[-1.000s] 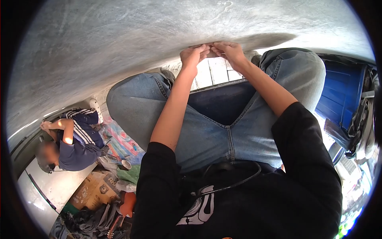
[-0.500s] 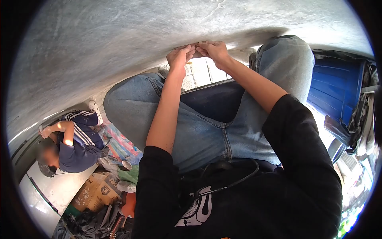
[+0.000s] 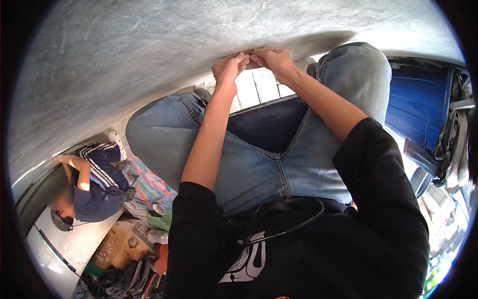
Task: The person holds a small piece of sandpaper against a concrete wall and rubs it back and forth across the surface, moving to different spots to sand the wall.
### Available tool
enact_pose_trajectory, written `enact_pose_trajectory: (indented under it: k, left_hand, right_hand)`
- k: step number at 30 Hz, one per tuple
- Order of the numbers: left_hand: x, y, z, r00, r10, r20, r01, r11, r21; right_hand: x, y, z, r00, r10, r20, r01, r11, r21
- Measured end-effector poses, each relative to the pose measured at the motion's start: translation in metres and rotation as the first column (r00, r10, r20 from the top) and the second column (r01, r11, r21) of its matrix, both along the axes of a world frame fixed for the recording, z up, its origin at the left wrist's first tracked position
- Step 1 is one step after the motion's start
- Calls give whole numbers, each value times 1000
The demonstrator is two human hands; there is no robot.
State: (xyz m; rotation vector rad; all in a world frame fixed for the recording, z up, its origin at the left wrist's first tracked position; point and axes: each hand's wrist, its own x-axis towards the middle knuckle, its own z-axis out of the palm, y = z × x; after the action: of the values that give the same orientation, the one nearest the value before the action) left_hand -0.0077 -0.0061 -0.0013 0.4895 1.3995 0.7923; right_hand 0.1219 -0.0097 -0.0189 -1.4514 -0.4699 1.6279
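Observation:
My left hand (image 3: 230,68) and my right hand (image 3: 275,61) are close together at the lower edge of a large grey, smeared-looking curved panel (image 3: 164,45). Between them, a thin brown sheet (image 3: 251,51) lies against the panel, its edge just showing. Fingers of both hands are curled and pinched on it, thumbs uppermost. What the sheet is made of I cannot tell, as the fingers cover most of it.
I sit with jeans-clad knees spread on a dark blue seat (image 3: 269,124). A blue plastic bin (image 3: 418,109) stands at the right. At the left, another person (image 3: 99,194) crouches by the panel, near a cardboard box (image 3: 124,244) and a colourful sheet (image 3: 147,177).
Both my hands have shifted slightly right and up along the panel's edge, still together. The other person's arm and head have moved a little.

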Motion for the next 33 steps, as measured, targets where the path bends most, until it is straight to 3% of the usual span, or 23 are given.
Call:
enact_pose_trajectory:
  k: [4, 6, 10, 12, 17, 20, 26, 33]
  left_hand:
    - [-13, 0, 5, 993, 85, -77, -83, 996, 27]
    - [-15, -1, 4, 990, 92, -105, -89, 995, 38]
    - [-14, -3, 4, 997, 50, -61, -46, 997, 60]
    - [-5, -4, 6, 998, -60, -35, 63, 994, 92]
    - [0, -2, 1, 994, -107, 9, 106, 991, 82]
    - [-3, -2, 1, 997, -83, 6, 82, 993, 83]
    - [-19, -1, 8, 993, -17, -114, 27, 995, 91]
    - [-11, -1, 12, 987, -129, -99, 140, 983, 118]
  right_hand:
    - [-19, 5, 1, 998, -2, -57, -1, 998, -58]
    - [-19, 4, 0, 993, 85, -86, -88, 995, -36]
    - [-7, -2, 0, 991, 52, -127, -45, 997, 58]
    - [7, -5, 5, 993, 40, -107, -31, 996, 86]
    - [14, -7, 10, 998, 39, -51, -36, 997, 75]
    - [5, -5, 10, 999, -17, -30, 19, 997, 78]
    - [-16, 2, -1, 996, 72, -50, -69, 995, 71]
    - [6, -2, 3, 998, 63, 9, -64, 990, 124]
